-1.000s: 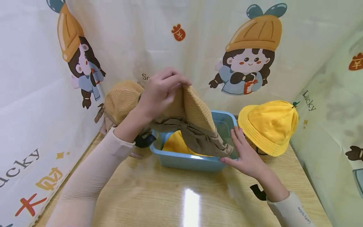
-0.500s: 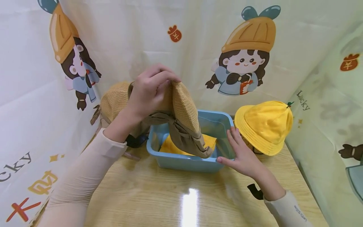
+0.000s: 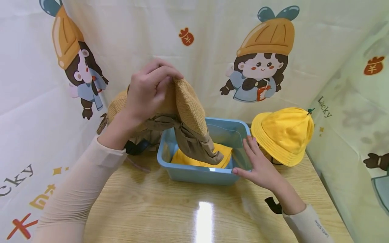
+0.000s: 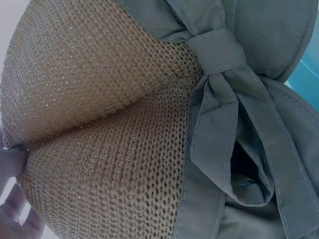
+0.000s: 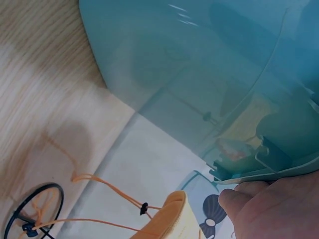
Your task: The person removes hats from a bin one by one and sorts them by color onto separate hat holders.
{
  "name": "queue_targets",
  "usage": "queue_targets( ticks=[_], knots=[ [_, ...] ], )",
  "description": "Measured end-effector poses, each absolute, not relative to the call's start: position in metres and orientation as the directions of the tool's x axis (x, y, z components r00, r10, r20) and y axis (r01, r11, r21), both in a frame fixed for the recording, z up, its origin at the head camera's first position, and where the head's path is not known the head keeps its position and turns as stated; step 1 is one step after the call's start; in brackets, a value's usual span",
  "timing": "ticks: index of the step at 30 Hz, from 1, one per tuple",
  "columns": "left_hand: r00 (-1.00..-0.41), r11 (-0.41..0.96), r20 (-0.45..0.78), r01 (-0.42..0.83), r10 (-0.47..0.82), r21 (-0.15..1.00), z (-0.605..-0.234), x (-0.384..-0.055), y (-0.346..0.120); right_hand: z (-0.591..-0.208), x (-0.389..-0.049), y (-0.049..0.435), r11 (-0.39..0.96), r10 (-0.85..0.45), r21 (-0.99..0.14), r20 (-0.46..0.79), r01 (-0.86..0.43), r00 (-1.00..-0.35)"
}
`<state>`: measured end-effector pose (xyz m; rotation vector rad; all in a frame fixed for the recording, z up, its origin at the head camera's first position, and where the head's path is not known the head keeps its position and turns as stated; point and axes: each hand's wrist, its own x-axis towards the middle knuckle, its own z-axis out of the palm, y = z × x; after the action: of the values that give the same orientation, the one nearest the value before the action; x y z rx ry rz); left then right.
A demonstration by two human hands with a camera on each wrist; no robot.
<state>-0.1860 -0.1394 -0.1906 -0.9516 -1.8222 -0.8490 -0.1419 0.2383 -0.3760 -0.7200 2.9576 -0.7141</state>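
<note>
On the far left, a printed girl in an orange cap [image 3: 81, 64] decorates the pale wall cloth. Next comes a tan knitted hat [image 3: 117, 103], standing at the back of the wooden table [image 3: 152, 206] and partly hidden by my arm. My left hand [image 3: 149, 89] is pinching a second hat, the brimmed hat [image 3: 191, 108], by the top of its crown, thumb on one side. It hangs in the air, tilted, with its brown brim and tied bow [image 4: 219, 55] pointing down over the blue tub [image 3: 200, 176]. In the tub, below the brim, lies a yellow cloth [image 3: 224, 153]. My right hand [image 3: 261, 167] grasps nothing: its fingers are spread along the tub's right side, with the thumb touching the front rim. Just beyond it, to the right, sits a yellow hat [image 3: 284, 133], leaning to one side. From my right wrist I also see an orange cord [image 5: 109, 185] near that hat and a black ring [image 5: 62, 201] on the table.
</note>
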Motion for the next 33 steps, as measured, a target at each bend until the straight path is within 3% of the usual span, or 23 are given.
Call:
queue_targets(
  ticks=[16,22,28,33],
  knots=[
    [-0.347,0.58,0.9,0.803,0.265,0.139,-0.175,-0.196,-0.17,-0.376,-0.144,0.235,0.793,-0.431,-0.444,0.073,-0.416,-0.899],
    [-0.331,0.608,0.899,0.788,0.286,0.097,-0.166,-0.206,-0.177,-0.373,-0.146,0.234,0.802,-0.434,-0.432,0.051,-0.412,-0.899],
    [-0.359,0.657,0.89,0.748,0.281,0.094,-0.161,-0.211,-0.187,-0.37,-0.147,0.234,0.811,-0.445,-0.409,0.034,-0.419,-0.895],
    [-0.311,0.67,0.897,0.742,0.313,0.024,-0.156,-0.216,-0.2,-0.368,-0.148,0.235,0.818,-0.468,-0.372,0.01,-0.438,-0.884]
  ],
)
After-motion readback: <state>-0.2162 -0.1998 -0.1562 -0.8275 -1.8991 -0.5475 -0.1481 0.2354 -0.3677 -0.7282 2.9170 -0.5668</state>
